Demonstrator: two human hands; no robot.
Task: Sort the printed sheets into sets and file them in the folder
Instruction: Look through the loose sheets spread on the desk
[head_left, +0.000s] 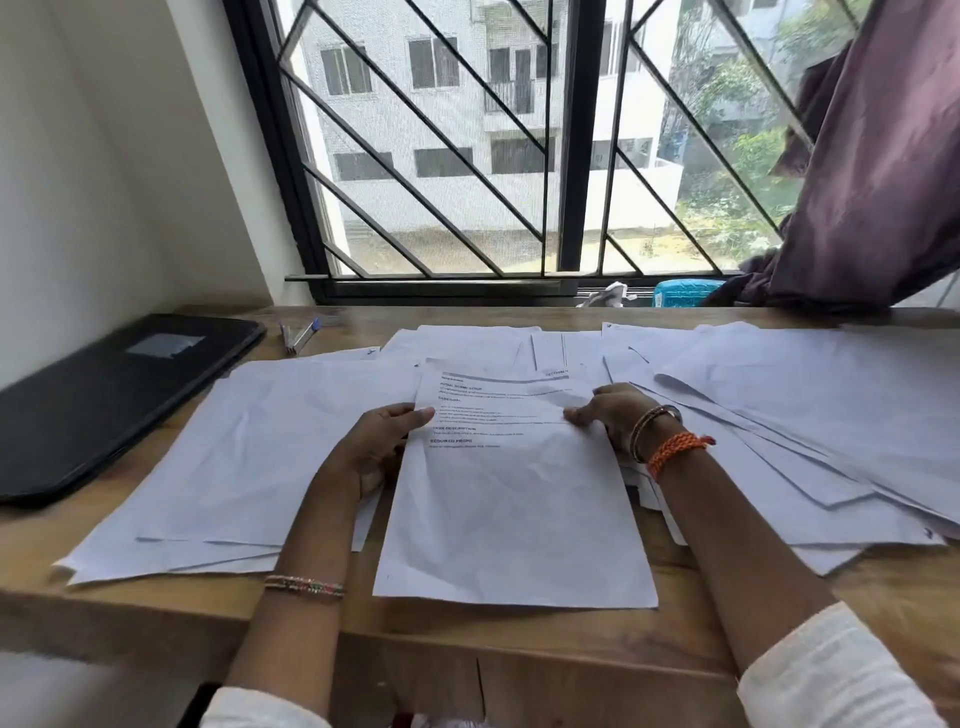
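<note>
A printed sheet (511, 499) with text in its upper half is held up over the wooden table (519, 660) in front of me. My left hand (376, 447) pinches its left edge with thumb on top. My right hand (615, 415) pinches its right edge. Blank-side-up white sheets lie in a pile at the left (244, 457). More loose sheets (810, 426) spread across the right and back of the table. A black folder (109, 395) lies shut at the far left.
A stapler and a pen (297, 336) lie near the folder's far corner. A barred window runs along the back of the table, with a blue box (680, 295) on its sill. A purple curtain (878, 171) hangs at the right.
</note>
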